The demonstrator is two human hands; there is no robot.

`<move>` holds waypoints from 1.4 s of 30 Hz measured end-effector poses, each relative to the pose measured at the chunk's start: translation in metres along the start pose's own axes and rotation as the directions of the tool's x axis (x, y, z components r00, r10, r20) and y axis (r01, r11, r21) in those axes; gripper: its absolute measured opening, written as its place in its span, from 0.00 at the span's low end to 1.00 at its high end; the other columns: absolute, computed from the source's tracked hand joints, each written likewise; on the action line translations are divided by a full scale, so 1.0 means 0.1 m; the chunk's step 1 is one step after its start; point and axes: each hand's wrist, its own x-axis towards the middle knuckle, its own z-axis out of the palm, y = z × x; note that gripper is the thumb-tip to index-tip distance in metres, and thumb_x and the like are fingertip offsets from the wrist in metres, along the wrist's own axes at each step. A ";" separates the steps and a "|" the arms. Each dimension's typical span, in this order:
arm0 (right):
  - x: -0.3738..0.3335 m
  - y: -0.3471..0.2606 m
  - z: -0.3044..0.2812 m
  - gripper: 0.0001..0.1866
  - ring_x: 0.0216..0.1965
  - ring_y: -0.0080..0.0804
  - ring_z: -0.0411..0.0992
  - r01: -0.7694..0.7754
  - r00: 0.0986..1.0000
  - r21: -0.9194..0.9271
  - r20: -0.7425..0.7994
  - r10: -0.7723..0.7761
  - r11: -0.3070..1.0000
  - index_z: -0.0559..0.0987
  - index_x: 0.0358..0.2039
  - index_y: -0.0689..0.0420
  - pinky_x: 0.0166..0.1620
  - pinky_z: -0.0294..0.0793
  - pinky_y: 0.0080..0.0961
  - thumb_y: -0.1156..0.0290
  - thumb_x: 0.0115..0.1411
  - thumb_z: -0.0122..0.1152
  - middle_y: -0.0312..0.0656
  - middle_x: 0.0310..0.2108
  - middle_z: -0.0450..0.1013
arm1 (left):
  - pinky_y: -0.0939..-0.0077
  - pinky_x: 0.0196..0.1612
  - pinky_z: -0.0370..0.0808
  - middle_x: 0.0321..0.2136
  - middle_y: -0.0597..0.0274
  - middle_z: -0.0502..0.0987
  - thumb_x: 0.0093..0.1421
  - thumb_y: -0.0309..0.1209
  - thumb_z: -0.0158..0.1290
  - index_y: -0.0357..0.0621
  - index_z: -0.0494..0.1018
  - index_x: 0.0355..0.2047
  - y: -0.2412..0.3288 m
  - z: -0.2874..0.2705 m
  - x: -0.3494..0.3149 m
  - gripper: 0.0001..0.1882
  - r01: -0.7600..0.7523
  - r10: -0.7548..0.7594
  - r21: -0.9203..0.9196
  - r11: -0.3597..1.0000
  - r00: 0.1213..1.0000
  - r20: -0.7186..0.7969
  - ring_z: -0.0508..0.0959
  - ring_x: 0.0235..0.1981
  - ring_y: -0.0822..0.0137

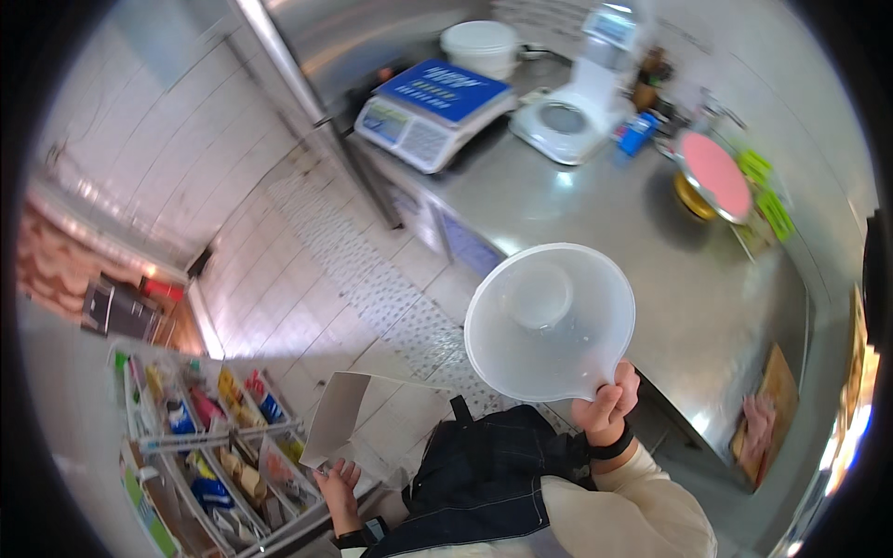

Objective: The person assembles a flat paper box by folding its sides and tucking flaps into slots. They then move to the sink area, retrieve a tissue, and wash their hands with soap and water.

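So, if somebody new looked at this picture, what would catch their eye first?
Probably the big translucent bowl near the middle, its rim gripped by the right hand. Next might come the pink-topped round stand on the right part of the steel counter, then the blue-topped scale on the counter's left end.

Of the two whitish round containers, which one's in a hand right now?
The translucent bowl, gripped at its rim by the right hand. The other, a white tub, stands untouched at the back of the metal counter.
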 end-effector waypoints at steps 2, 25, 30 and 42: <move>0.24 0.18 0.41 0.21 0.24 0.26 0.65 0.033 0.995 0.026 0.098 -0.035 0.999 0.64 0.25 0.60 0.27 0.63 0.21 0.58 0.69 0.38 0.40 0.25 0.67 | 0.56 0.45 0.78 0.57 0.38 0.61 0.65 0.28 0.40 0.53 0.31 0.66 -0.04 -0.11 -0.09 0.36 0.006 -0.026 -0.137 0.991 0.990 -0.142 0.73 0.50 0.44; 0.27 0.35 4.07 0.18 0.18 0.14 0.54 -0.713 0.583 0.407 0.797 0.159 0.571 0.69 0.27 0.55 0.21 0.51 0.12 0.58 0.69 0.39 0.31 0.22 0.63 | 0.58 0.42 0.76 0.55 0.41 0.67 0.65 0.26 0.38 0.43 0.40 0.63 -0.34 0.02 -0.36 0.29 -0.331 0.050 -0.228 0.916 0.657 -0.752 0.75 0.46 0.50; -0.16 0.24 4.58 0.15 0.20 0.11 0.51 -0.869 0.131 0.170 0.985 -0.117 0.465 0.62 0.24 0.51 0.22 0.53 0.09 0.61 0.68 0.45 0.25 0.21 0.56 | 0.61 0.39 0.76 0.48 0.42 0.74 0.64 0.26 0.41 0.38 0.43 0.61 -1.05 0.77 -1.36 0.28 -0.081 -0.184 -0.218 0.973 0.303 -0.935 0.79 0.38 0.52; -1.82 -1.27 4.02 0.11 0.33 0.26 0.65 -0.769 -0.371 0.290 0.522 -0.768 0.569 0.74 0.36 0.59 0.42 0.64 0.25 0.65 0.67 0.48 0.33 0.28 0.67 | 0.62 0.43 0.76 0.56 0.40 0.64 0.65 0.24 0.39 0.45 0.40 0.63 -1.43 2.80 -2.79 0.29 -0.587 -0.726 -0.487 0.647 -0.279 -0.628 0.74 0.48 0.55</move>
